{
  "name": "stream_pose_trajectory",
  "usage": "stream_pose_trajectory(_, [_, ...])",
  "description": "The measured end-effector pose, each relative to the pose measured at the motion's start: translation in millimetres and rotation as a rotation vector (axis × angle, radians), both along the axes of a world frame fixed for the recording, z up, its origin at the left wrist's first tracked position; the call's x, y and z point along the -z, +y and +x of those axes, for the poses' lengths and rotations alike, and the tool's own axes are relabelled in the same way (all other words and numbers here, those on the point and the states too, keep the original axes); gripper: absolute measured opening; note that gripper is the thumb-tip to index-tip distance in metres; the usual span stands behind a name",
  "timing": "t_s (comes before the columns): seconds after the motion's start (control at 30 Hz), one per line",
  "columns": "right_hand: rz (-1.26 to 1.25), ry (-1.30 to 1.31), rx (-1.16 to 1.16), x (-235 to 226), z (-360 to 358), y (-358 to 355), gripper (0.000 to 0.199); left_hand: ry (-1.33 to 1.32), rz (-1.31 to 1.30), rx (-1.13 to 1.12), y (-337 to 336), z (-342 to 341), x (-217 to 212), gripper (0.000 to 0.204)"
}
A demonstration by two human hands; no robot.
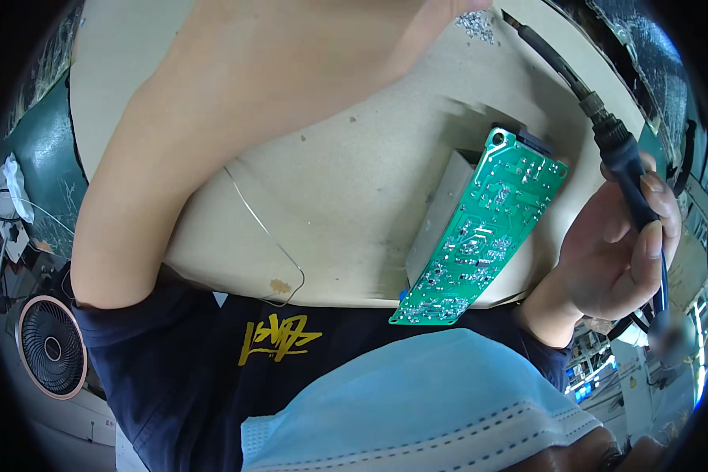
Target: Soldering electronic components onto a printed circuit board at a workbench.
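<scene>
My right hand [629, 244] is closed around the dark handle of a soldering iron [623, 157], whose metal tip points up and left. Left of it stands a green circuit board [488, 228], tilted, its solder-dotted face toward me. A pale block-shaped part [440, 220] and a black piece show behind the board. My left arm reaches across to the top edge, where my left hand [370, 47] is partly cut off; its fingers are mostly out of view. Near those fingers and the iron's tip lies a heap of small silvery bits [476, 27].
A thin bent wire [263, 228] lies on the tan work surface [346, 204] under my left forearm. Dark green tabletop [47, 157] shows at the left, with a white crumpled item [16, 189]. A round fan [53, 348] stands at lower left.
</scene>
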State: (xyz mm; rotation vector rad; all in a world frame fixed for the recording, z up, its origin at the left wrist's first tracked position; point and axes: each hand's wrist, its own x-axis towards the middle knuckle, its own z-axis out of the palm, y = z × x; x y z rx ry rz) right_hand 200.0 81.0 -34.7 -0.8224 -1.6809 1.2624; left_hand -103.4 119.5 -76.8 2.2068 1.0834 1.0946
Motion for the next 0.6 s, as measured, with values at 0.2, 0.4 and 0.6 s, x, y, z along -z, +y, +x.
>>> stream_pose_trajectory(0.2, [-0.047, 0.028, -0.047, 1.8, 4.5, -1.2, 0.049, -0.01, -0.05, 0.004, -4.1, -0.8, -13.1, 0.009])
stream_pose_trajectory(0.4, [-0.034, -0.029, -0.112, 0.8, 9.3, 3.2, 0.049, -0.033, 0.029, 0.031, -4.2, -0.8, -9.9, 0.009])
stream_pose_trajectory(0.6, [-0.07, 0.04, 0.053, 5.5, 4.5, -5.9, 0.049, -0.03, 0.177, 0.033, -0.2, 0.5, -1.0, 0.009])
